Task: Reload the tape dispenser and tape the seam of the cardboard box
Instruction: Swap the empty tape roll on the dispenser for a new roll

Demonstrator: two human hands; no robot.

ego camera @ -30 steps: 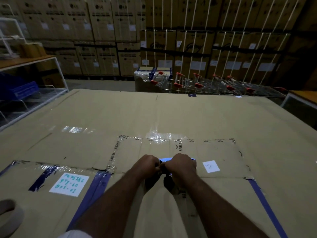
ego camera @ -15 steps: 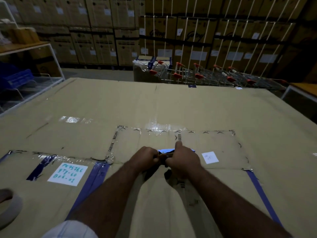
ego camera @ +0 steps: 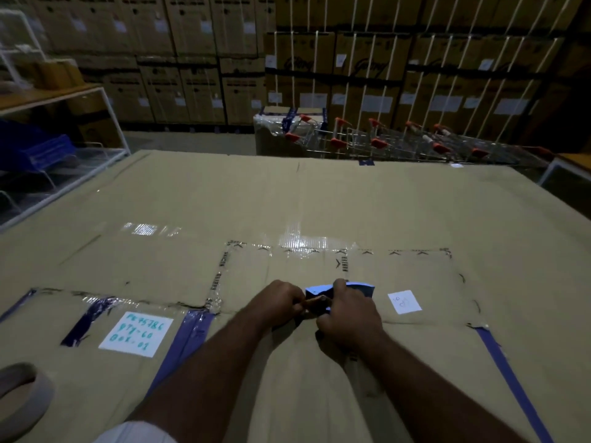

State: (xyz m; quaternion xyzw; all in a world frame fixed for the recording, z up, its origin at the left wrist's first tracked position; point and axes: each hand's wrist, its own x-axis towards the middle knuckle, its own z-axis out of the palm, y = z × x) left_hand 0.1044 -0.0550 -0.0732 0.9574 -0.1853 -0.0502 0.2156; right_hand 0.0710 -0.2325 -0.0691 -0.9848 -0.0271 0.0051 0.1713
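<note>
A blue tape dispenser (ego camera: 358, 287) is held low over a wide flattened cardboard box (ego camera: 319, 199) that fills the middle of the head view. My left hand (ego camera: 276, 300) and my right hand (ego camera: 350, 310) are both closed around the dispenser, fingers meeting at its centre, and they hide most of it. Clear tape with black print (ego camera: 303, 247) runs across the cardboard just beyond my hands. A brown tape roll (ego camera: 22, 398) lies at the near left corner, apart from both hands.
A white handwritten label (ego camera: 136, 334) and blue tape strips (ego camera: 185, 343) sit left of my arms; a small white label (ego camera: 404, 302) lies to the right. A white rack with a blue bin (ego camera: 41, 148) stands left. Shopping carts (ego camera: 399, 142) and stacked cartons (ego camera: 351, 59) line the back.
Both hands have stayed on the dispenser at the same spot on the cardboard. My right index finger, stretched forward half a second ago, has curled back onto the dispenser.
</note>
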